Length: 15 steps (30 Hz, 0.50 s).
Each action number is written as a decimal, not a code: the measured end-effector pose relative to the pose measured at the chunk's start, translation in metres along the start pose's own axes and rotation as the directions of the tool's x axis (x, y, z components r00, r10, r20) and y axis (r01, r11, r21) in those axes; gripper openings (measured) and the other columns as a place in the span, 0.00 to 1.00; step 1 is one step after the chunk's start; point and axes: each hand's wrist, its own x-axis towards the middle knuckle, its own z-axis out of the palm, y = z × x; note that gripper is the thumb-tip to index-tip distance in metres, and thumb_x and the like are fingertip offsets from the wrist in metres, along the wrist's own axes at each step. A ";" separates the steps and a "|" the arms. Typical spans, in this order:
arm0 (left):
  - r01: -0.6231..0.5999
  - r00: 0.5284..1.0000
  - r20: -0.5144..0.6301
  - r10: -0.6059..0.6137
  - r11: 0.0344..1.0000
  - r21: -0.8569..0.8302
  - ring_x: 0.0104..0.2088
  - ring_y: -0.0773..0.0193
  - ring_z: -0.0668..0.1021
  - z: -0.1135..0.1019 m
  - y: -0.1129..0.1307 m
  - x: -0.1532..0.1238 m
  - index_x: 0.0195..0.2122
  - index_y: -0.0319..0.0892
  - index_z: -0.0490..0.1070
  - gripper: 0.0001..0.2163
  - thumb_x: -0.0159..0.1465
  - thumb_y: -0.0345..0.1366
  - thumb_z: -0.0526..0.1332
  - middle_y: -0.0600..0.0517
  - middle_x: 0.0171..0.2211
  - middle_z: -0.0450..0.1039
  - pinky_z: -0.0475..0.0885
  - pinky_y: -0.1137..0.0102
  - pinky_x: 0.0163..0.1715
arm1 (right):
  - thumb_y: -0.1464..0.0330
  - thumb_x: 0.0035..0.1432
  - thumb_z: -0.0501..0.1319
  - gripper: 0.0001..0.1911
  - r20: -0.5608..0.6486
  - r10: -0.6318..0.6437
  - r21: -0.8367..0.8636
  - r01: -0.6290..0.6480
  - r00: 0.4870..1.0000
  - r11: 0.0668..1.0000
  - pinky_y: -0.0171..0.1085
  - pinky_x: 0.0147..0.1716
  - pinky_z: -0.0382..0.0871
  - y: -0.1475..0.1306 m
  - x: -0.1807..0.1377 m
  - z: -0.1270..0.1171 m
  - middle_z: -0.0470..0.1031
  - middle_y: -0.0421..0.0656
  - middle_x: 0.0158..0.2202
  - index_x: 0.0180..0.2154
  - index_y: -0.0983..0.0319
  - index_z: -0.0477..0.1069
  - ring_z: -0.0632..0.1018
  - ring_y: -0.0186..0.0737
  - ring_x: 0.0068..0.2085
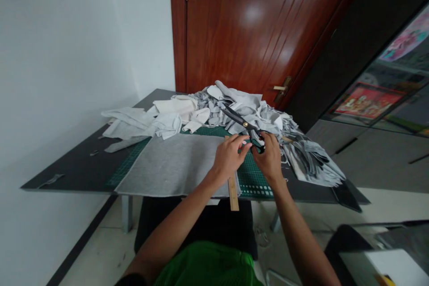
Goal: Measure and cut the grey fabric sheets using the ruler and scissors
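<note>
My right hand grips the handles of black scissors, whose blades point up and left over the fabric scraps. My left hand is close beside the handles, its thumb and fingers drawn together in a pinch. Whatever lies between those fingertips is too small to make out. Below my left hand a wooden ruler lies lengthwise along the right side of a flat grey fabric piece, its end jutting past the table edge. Under the fabric is a green cutting mat.
Heaped fabric scraps cover the back of the dark table. Pale pieces lie at left, a stack of grey strips at right. A dark flat object rests at the right corner. Behind stands a wooden door.
</note>
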 end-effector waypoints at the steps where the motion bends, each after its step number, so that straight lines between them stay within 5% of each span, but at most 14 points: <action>1: 0.017 1.000 -0.002 -0.017 0.999 0.033 0.36 0.63 0.80 0.003 0.003 0.004 0.53 0.45 0.79 0.11 0.74 0.40 0.62 0.51 0.38 0.79 0.73 0.70 0.38 | 0.70 0.62 0.59 0.20 0.001 -0.001 0.009 0.001 1.000 1.000 0.54 0.53 0.74 -0.006 0.000 0.003 0.77 0.53 0.47 0.56 0.63 0.71 0.77 0.55 0.51; 7: 0.035 0.998 -0.054 -0.030 0.994 0.101 0.33 0.65 0.78 0.010 0.007 0.007 0.42 0.46 0.82 0.05 0.72 0.35 0.66 0.53 0.36 0.79 0.67 0.71 0.34 | 0.72 0.64 0.57 0.19 0.012 -0.004 0.056 0.004 1.000 0.998 0.54 0.53 0.74 -0.023 -0.005 0.012 0.77 0.54 0.47 0.55 0.63 0.71 0.77 0.55 0.51; 15: 0.017 0.999 -0.034 -0.016 0.999 0.037 0.35 0.64 0.76 -0.013 -0.012 0.009 0.36 0.41 0.77 0.07 0.72 0.29 0.63 0.53 0.35 0.76 0.66 0.71 0.36 | 0.71 0.60 0.59 0.21 0.034 0.045 0.020 -0.046 0.998 0.999 0.54 0.52 0.75 -0.011 -0.011 0.013 0.77 0.54 0.47 0.55 0.64 0.71 0.76 0.56 0.50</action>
